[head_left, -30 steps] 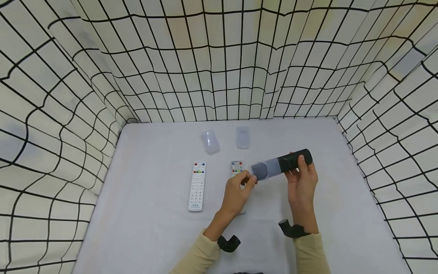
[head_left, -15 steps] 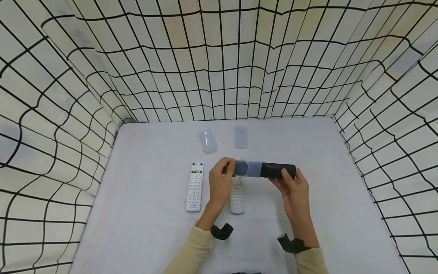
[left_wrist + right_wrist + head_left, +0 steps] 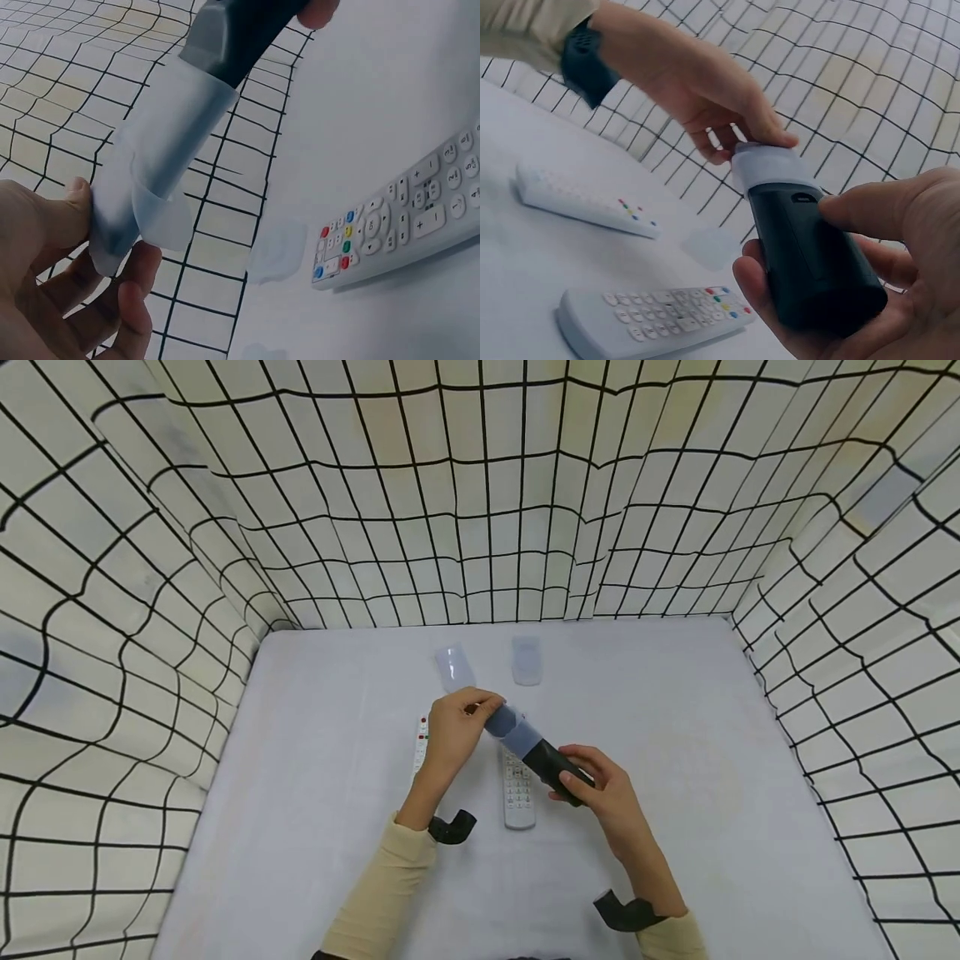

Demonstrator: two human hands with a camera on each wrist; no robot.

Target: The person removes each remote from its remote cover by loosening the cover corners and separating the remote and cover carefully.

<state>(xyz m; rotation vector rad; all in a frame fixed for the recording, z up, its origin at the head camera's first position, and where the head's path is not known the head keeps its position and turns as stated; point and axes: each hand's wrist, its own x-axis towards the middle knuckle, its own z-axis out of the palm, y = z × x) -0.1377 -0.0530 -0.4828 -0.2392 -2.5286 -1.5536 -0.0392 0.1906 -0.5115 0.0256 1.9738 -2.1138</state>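
Observation:
A black remote control (image 3: 553,764), its underside with a latch showing in the right wrist view, is held above the table, partly inside a translucent sleeve (image 3: 169,120). My left hand (image 3: 450,731) pinches the far end of the sleeve between thumb and fingers. A loose flap of the sleeve (image 3: 163,217) curls outward in the left wrist view. Around the bare black end my right hand (image 3: 611,797) grips, thumb on top near the latch. The remote slants, black end nearer to me. Below it lies a white remote control (image 3: 519,797), its upper part hidden.
Another white remote control (image 3: 421,745) lies left, mostly covered by my left hand and forearm. Two translucent covers, one tilted (image 3: 455,667) and one straight (image 3: 527,662), lie at the back of the white table (image 3: 300,760). Black-gridded white walls (image 3: 480,527) surround the table.
Both hands have moved left with the black remote control and its sleeve. Its black end has swung down toward me. The left hand keeps pinching the sleeve's end.

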